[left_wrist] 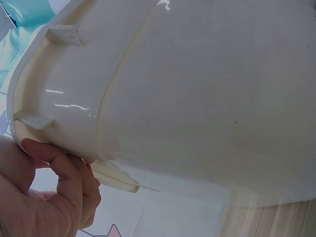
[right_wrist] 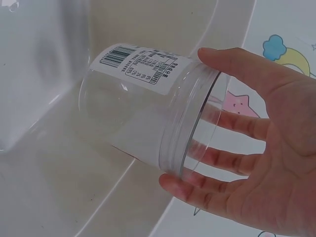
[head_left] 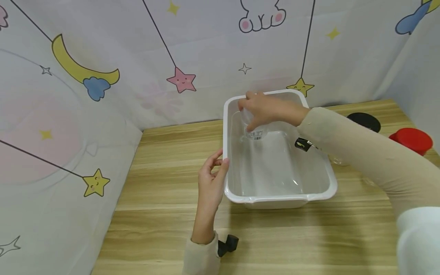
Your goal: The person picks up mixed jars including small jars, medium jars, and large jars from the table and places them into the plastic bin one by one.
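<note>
A white plastic basin (head_left: 280,199) stands on the wooden tabletop. At its left side my left hand (head_left: 211,183) grips the rim, and the left wrist view shows curled fingers (left_wrist: 61,165) against the basin's outer wall (left_wrist: 197,89). Inside the far left part of the basin, my right hand (head_left: 262,109) holds a clear plastic jar (head_left: 255,133) from above. The right wrist view shows the jar (right_wrist: 133,108) held around its open mouth, thumb on one side and fingers on the other. It bears a white label with a barcode (right_wrist: 118,55).
Right of the basin are a black round lid (head_left: 363,121) and a red lid (head_left: 412,140), partly behind my right arm. A clear container (head_left: 339,159) shows under the sleeve. A patterned curtain (head_left: 213,46) hangs behind the wooden table (head_left: 165,183).
</note>
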`<state>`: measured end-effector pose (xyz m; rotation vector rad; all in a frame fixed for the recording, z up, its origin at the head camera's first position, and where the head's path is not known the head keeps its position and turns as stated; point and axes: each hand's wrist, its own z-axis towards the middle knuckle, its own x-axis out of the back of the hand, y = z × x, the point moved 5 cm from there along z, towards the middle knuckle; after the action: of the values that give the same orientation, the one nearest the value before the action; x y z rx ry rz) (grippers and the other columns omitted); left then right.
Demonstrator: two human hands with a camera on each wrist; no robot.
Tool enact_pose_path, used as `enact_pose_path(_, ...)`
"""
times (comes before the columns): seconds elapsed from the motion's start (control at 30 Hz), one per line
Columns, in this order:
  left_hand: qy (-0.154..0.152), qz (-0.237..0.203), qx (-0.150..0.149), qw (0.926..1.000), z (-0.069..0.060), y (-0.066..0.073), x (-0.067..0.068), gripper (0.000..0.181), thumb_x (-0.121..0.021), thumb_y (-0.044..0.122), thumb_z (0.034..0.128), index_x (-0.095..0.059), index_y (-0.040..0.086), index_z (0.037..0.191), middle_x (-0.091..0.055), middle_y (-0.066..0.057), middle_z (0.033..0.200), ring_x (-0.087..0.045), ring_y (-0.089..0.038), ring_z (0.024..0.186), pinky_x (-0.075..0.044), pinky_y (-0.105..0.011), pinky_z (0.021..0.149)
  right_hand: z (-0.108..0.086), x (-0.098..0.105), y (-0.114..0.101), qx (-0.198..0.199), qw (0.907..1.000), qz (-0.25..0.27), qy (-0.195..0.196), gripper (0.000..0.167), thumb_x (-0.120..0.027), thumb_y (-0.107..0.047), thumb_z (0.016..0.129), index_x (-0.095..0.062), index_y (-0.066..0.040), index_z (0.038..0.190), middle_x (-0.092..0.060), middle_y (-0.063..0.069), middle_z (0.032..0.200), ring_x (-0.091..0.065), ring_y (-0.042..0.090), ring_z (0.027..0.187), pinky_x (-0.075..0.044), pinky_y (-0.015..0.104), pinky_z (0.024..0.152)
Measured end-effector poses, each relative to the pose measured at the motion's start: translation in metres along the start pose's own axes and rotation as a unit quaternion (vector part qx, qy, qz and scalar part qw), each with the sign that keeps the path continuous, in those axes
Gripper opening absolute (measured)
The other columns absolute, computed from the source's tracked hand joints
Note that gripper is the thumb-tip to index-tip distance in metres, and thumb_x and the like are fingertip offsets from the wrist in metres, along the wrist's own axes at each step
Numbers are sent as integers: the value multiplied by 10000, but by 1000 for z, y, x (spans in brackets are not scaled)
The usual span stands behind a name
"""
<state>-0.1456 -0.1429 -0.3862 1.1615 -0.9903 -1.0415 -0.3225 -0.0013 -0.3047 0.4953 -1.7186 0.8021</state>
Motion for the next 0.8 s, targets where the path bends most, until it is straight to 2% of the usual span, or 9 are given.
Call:
enact_pose_path(0.13, -20, 1, 13, 10000, 0, -1, 0, 390, -626, 183, 1002, -586, -3, 1343, -591, -170, 1026, -699, -274, 736, -599, -458, 716, 3, -4, -1, 12, 10000, 13, 18, 615, -829, -272, 809, -528, -46, 1295, -478, 212, 1265, -455, 379, 1102, -490, 514, 884)
enact_pose_path(0.33, -16, -9, 52, 10000, -1, -1, 0, 387, -626, 188, 1002, -589, 16, 1347, -590, -156, 1033, -683, -440, 792, -601, -368, 688, 7, -9, -3, 37, 10000, 27, 85, 620, -848, -266, 791, -526, -53, 1277, -477, 214, 1263, -456, 393, 1119, -483, 512, 909)
enact_pose_path(0.43, -14, -43, 82, 10000, -1, -2, 0, 386, -627, 190, 1002, -590, 24, 1348, -587, -150, 1032, -677, -461, 808, -603, -392, 696, 10, -11, -3, 55, 9999, 27, 92, 635, -852, -270, 788, -519, -51, 1282, -478, 219, 1266, -455, 414, 1147, -479, 519, 927)
enact_pose_path(0.5, -11, -51, 76, 10000, 0, -2, 0, 388, -627, 189, 1002, -588, 16, 1346, -585, -153, 1029, -687, -433, 800, -602, -427, 707, 11, -13, -3, 45, 10000, 28, 82, 644, -851, -276, 790, -515, -48, 1290, -477, 219, 1270, -445, 425, 1167, -474, 524, 936)
enact_pose_path(0.7, 14, -29, 48, 10000, 0, -2, 0, 386, -630, 183, 999, -593, 3, 1338, -589, -158, 1021, -696, -233, 728, -592, -497, 726, 14, -17, -1, -31, 9999, 49, 111, 646, -855, -280, 786, -521, -53, 1291, -468, 213, 1276, -429, 420, 1180, -468, 527, 939)
enact_pose_path(0.8, 10, -17, 56, 10000, 0, -3, 0, 386, -628, 181, 1000, -590, 1, 1340, -589, -159, 1020, -699, -257, 730, -596, -479, 718, 16, -21, 1, -82, 9999, 100, 96, 649, -854, -280, 788, -519, -59, 1298, -462, 209, 1291, -428, 411, 1180, -468, 527, 941)
